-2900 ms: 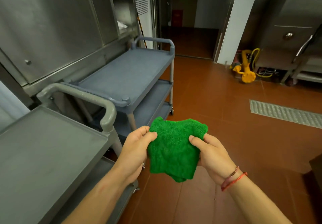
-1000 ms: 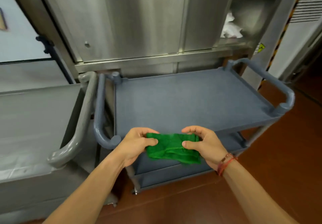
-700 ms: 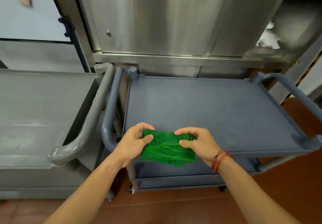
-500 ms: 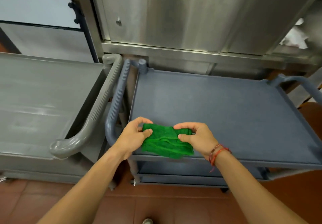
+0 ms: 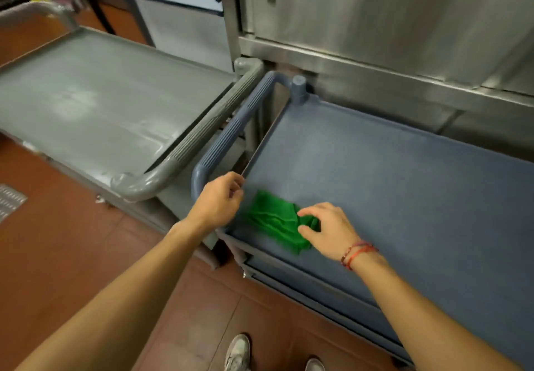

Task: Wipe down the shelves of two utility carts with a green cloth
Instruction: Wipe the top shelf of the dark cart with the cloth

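- Backed by a steel cabinet (image 5: 375, 24), the blue cart's top shelf (image 5: 404, 182) is shown.
- On it, the green cloth (image 5: 271, 223) is pinched by the right grip (image 5: 329, 229).
- Just left of the cloth, the left grip (image 5: 219, 203) is held loosely curled, empty.

Crumpled green cloth (image 5: 271, 222) lies on blue cart's top shelf (image 5: 375, 168).

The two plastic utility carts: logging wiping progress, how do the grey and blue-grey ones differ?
The blue-grey plastic cart has the crumpled green cloth on its top shelf, pinched by the right hand; the lighter grey plastic cart has none on top. The grey top shows pale smears; the blue-grey top looks even. Both have ribbed handles.
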A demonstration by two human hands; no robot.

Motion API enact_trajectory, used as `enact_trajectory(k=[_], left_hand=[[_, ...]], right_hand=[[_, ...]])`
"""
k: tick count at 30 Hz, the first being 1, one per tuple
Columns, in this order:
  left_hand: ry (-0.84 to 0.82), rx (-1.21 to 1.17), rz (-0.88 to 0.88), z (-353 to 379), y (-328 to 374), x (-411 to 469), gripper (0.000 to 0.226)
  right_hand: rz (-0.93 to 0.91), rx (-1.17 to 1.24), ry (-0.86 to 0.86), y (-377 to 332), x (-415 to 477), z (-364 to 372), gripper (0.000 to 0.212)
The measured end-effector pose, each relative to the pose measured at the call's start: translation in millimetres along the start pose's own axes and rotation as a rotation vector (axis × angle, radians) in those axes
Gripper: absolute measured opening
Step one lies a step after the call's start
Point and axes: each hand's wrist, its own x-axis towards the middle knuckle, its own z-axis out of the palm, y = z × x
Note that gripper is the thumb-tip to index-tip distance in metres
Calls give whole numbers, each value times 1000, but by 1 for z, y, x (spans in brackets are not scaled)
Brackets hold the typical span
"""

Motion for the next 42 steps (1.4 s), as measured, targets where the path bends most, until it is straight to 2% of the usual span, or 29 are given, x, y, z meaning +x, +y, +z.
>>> enact_trajectory(k=[5,9,12,16,18,23,28,31,36,39,42], left_hand=[[35,255,105,11,-9,-9,26],[45,431,181,21,-9,0,45],[34,498,213,20,-12,6,49],[23,394,128,23,-11,17,36],[31,412,106,28,-10,19,37],[58,470,95,32,-14,23,39],[65,519,85,33,-16,24,38],[60,541,72,33,-15,23,38],[67,557,72,34,-17,25,37],[63,559,75,33,-17,26,39],[58,560,74,32,-15,26,40]], right_hand=[[-192,-120,102,-11,18,10,41],[-341,-336,162,-20,37,35,53],[-420,-465,204,-21,44,55,56],[-404,-472,231,-26,48,67,53],[-409,-457,223,-30,47,71,51],[-585,-344,151,-38,49,78,37],[-720,-321,170,-33,70,74,31],[-641,-331,263,-26,110,61,37],[-348,-364,469,-2,180,29,39],[-227,-397,473,-1,184,28,39],[-259,-337,437,-15,154,45,47]])
